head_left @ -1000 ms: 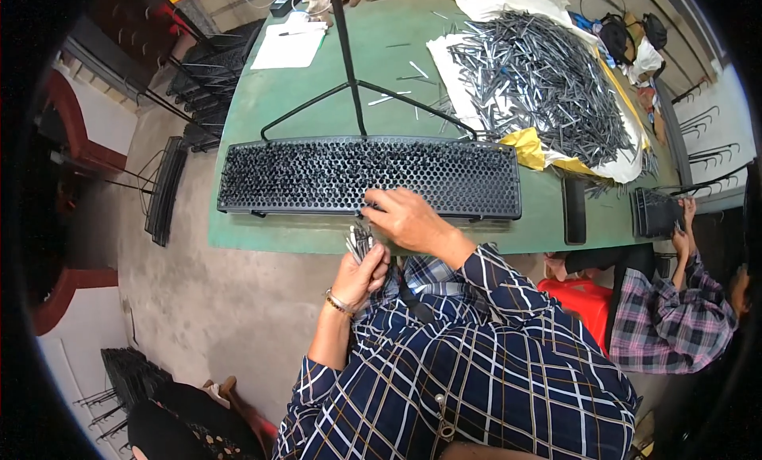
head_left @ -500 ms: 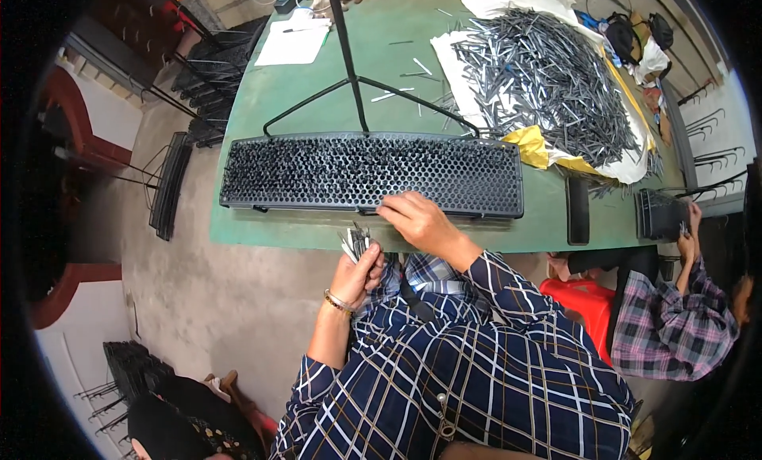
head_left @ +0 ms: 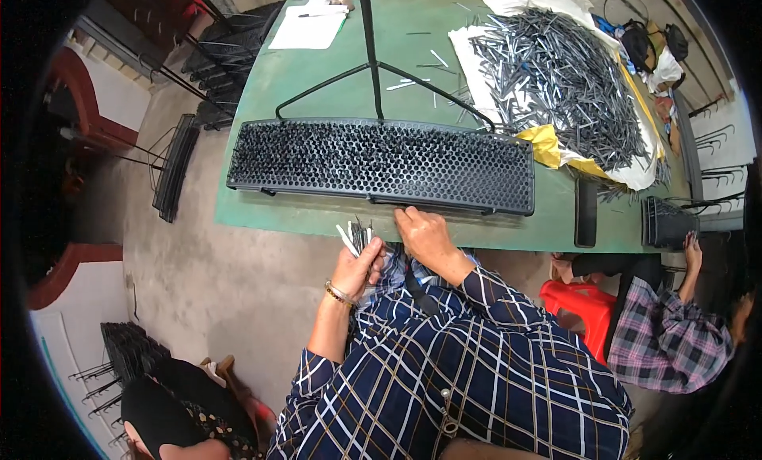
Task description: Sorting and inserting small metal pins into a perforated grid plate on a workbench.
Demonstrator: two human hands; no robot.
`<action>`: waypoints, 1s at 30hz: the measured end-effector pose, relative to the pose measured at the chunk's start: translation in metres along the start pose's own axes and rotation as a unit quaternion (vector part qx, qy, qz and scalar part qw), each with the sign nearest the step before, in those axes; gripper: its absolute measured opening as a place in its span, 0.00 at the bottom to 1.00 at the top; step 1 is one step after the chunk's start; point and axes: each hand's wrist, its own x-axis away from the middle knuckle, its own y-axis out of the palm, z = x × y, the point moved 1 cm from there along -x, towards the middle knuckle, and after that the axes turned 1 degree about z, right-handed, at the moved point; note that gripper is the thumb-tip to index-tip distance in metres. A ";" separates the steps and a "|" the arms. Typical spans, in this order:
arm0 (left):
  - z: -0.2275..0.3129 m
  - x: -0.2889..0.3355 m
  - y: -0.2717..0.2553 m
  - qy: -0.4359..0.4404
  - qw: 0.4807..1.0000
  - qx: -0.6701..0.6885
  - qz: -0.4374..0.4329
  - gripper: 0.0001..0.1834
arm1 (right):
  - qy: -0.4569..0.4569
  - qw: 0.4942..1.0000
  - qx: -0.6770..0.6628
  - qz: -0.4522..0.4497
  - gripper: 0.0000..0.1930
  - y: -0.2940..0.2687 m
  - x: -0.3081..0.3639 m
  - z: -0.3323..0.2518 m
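Head view looks down on a green table (head_left: 317, 214) where a long black honeycomb rack (head_left: 381, 165) lies across the near side. At the near edge, the person's left hand (head_left: 359, 263) is clenched around a small bundle of grey metal pins (head_left: 357, 236), their tips pointing up. Just to its right, the right hand (head_left: 425, 234) rests fingers-down against the rack's near rim; whether it pinches anything I cannot tell. Far right, a big heap of pins (head_left: 559, 83) lies on white sheeting.
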 end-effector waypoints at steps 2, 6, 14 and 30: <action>0.000 -0.001 -0.002 0.009 0.999 -0.019 0.027 0.11 | 0.009 1.000 -0.008 0.000 0.12 0.001 0.002 -0.002; 0.001 -0.004 -0.006 0.027 0.995 -0.048 0.085 0.12 | 0.011 1.000 -0.019 -0.015 0.13 0.007 -0.003 -0.006; -0.003 -0.005 -0.004 0.030 0.994 -0.044 0.100 0.11 | 0.029 0.998 -0.042 -0.035 0.12 0.017 -0.009 -0.004; -0.008 -0.003 0.001 0.019 0.988 -0.067 0.137 0.11 | 0.036 0.998 -0.055 0.016 0.13 0.007 0.000 -0.002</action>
